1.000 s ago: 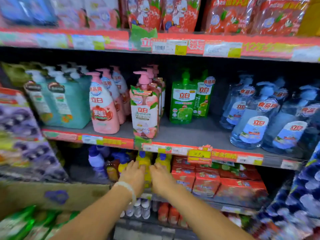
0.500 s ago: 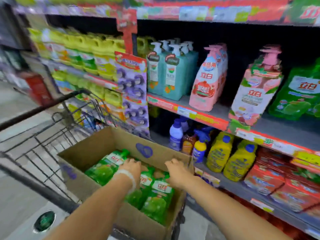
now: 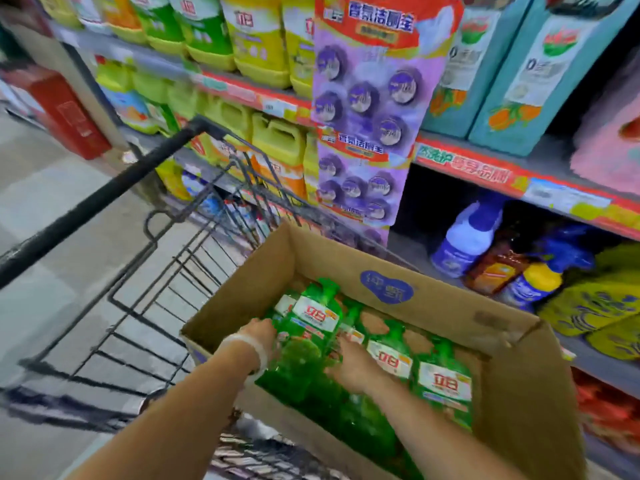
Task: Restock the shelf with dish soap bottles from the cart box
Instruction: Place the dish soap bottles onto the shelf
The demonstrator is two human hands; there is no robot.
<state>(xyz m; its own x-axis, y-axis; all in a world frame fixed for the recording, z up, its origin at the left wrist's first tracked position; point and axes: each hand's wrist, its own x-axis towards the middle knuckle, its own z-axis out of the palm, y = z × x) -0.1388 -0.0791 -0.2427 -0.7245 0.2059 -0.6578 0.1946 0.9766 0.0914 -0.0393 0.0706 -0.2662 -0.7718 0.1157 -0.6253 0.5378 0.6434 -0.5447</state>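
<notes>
Both hands inside cardboard box (image 3: 433, 308) on cart (image 3: 145, 216): left hand (image 3: 258, 336) and right hand (image 3: 353, 362) closed around one green dish soap bottle (image 3: 313, 327), at 6 o'clock. More bottles remaining at 4 o'clock. Shelf (image 3: 512, 174) at 2 o'clock. Restocking apparently midway.

Bright, even store light, colours oversaturated. Motion blur smears everything, worst on the cart (image 3: 104, 199) and shelves (image 3: 519, 174); edges bow outward; lower shelf recess dark.
</notes>
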